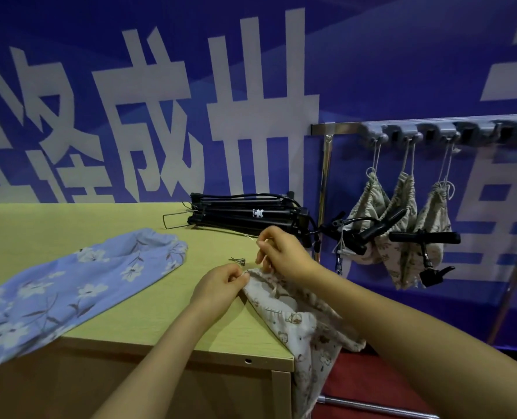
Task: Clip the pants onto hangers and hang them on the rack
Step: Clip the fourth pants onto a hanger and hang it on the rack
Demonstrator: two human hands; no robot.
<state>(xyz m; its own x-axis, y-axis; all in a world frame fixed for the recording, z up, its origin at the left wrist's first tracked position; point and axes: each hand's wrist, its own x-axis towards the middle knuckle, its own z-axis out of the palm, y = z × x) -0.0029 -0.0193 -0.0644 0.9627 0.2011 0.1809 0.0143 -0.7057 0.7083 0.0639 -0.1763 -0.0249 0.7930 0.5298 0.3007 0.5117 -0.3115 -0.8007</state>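
Note:
Cream printed pants (299, 325) lie at the table's right front corner and droop over its edge. My left hand (221, 282) pinches their waistband at the left end. My right hand (281, 252) is raised just above the waistband, fingers curled and pinching a thin wire hanger part that is barely visible. A small metal clip (238, 260) lies on the table between the hands. Blue floral pants (70, 285) are spread on the table's left. The rack (402, 128) stands at the right with three cream pants (399, 225) hanging from its grey hooks.
A folded black tripod (245, 213) with cables lies at the table's back right; black handles (423, 237) stick out toward the rack. The yellow table (70, 225) has an open stretch at its middle. A blue banner wall is behind. Red floor lies below the rack.

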